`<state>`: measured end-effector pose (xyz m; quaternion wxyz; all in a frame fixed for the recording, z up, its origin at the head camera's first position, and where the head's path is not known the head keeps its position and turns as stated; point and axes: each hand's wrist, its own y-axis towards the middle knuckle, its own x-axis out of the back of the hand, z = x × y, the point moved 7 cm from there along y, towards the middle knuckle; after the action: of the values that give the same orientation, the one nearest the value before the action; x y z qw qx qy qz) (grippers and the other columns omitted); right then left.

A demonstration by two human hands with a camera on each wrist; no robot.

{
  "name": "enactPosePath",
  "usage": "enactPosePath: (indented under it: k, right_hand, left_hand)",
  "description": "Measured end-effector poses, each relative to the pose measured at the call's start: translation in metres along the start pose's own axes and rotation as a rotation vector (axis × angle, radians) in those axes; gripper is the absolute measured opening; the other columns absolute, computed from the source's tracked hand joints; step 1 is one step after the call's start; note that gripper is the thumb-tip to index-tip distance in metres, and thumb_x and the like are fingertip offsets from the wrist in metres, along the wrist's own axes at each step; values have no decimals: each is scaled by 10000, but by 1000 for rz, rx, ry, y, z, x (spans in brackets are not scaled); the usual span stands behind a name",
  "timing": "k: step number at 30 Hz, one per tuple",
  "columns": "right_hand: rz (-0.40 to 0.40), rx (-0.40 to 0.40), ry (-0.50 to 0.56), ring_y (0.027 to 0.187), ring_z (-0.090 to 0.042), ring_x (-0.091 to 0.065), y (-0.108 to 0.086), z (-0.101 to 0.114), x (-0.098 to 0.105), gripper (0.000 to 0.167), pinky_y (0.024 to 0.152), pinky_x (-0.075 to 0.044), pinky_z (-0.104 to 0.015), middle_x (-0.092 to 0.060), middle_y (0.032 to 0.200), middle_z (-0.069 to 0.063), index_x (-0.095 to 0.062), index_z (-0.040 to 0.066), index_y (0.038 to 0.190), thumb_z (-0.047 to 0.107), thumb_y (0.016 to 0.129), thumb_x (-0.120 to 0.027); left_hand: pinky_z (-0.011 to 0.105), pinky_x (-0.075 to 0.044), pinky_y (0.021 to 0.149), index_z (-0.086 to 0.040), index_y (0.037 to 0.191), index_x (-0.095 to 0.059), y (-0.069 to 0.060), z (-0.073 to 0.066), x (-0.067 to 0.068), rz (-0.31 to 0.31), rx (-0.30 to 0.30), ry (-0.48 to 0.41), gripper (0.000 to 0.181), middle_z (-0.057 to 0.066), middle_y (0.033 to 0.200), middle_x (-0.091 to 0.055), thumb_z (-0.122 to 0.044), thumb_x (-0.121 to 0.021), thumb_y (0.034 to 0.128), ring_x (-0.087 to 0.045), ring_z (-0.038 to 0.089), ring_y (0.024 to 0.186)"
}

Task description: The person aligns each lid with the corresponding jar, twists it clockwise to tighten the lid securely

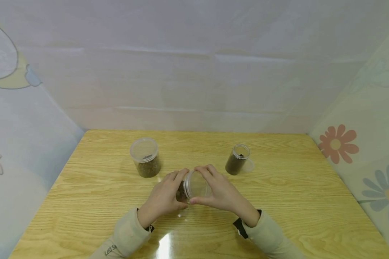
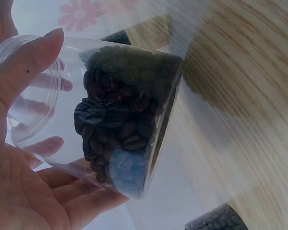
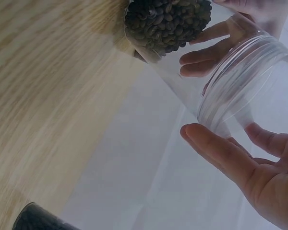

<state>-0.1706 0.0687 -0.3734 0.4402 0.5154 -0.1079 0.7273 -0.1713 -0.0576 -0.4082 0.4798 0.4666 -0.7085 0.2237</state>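
Between the hands is a clear plastic jar (image 2: 117, 115) partly filled with dark coffee beans. It is tilted, its mouth end toward the right hand. My left hand (image 1: 165, 195) grips the jar's body, thumb on the near side and fingers on the far side. My right hand (image 1: 222, 192) has its thumb and fingers curled round the clear ridged lid (image 3: 245, 72) at the mouth end. Transparent plastic makes it hard to see how the lid sits on the rim. The beans lie toward the base in both wrist views.
On the wooden table (image 1: 295, 201), a wide lidded jar (image 1: 148, 167) with brown contents stands back left. A narrower jar (image 1: 235, 164) with dark contents stands back right, a pale round shape (image 1: 248, 165) beside it. A fabric backdrop (image 1: 188, 90) rises behind.
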Motion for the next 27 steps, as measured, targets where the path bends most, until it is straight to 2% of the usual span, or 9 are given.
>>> enactPosePath:
  k: [11, 18, 21, 27]
  right_hand:
    - [-4, -133, -8, 831, -224, -568, 0, -1, -1, 771, 658, -504, -357, -523, 1064, -88, -449, 78, 1280, 524, 705, -703]
    - [21, -319, 36, 608, -106, -503, -1, -12, -4, 775, 639, -500, -336, -546, 1080, -156, -474, 14, 1252, 562, 736, -658]
    - [24, -346, 34, 626, -128, -516, -1, -13, -4, 777, 628, -501, -334, -556, 1051, -157, -485, 13, 1237, 569, 725, -665]
    - [22, -351, 12, 805, -244, -581, -1, -12, -4, 776, 678, -514, -398, -559, 1069, -159, -491, 23, 1235, 575, 720, -666]
  left_hand:
    - [463, -505, 724, -117, 1354, -354, -1, 1, 1, -11, 3, 4, 967, 171, 1229, -500, -298, -874, 559, -502, 333, 1088]
    - [472, -494, 761, -106, 1348, -352, -2, -3, -1, -43, -20, 54, 974, 172, 1195, -522, -309, -876, 552, -504, 345, 1086]
    - [474, -494, 756, -111, 1351, -350, -2, -3, -2, -48, -20, 49, 977, 161, 1196, -521, -301, -878, 550, -501, 339, 1091]
    - [469, -501, 734, -119, 1345, -354, -2, -3, -2, -49, -23, 44, 971, 150, 1189, -523, -304, -879, 548, -505, 331, 1082]
